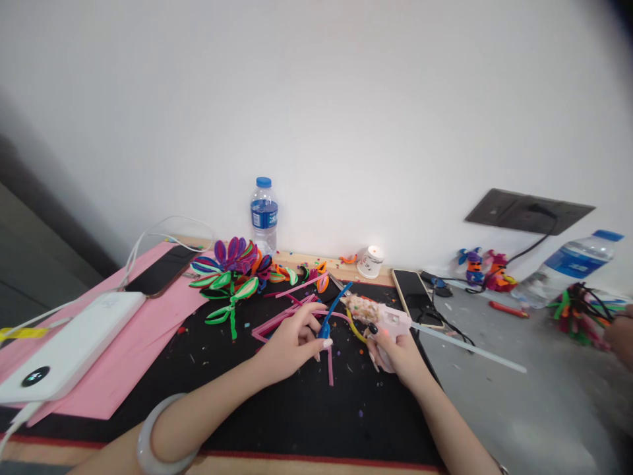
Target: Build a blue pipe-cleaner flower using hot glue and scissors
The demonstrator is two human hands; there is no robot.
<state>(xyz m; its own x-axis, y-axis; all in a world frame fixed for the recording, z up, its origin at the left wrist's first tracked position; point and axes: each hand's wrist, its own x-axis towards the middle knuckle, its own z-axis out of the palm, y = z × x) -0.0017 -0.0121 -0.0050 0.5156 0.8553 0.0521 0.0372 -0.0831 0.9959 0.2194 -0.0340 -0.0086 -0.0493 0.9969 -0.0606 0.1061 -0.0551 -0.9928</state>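
Note:
My left hand [293, 343] is closed in a pinch on a blue pipe cleaner piece [330, 316] that slants up to the right over the black mat [277, 409]. My right hand [395, 353] grips a pink glue gun [383, 316], its crusted nozzle pointing left toward the blue piece, a clear glue stick [469, 349] jutting out behind. Pink pipe cleaner strips [281, 320] lie under and beside my left hand. A pale bangle [148, 442] circles my left wrist.
Pipe cleaner flowers [232, 270] lie at the back left of the mat. A white power bank [69, 349] and phone [161, 270] rest on pink paper. Water bottles [264, 214] [568, 267], a small cup [370, 262], a second phone [415, 293] and another person's hand [623, 333] at right.

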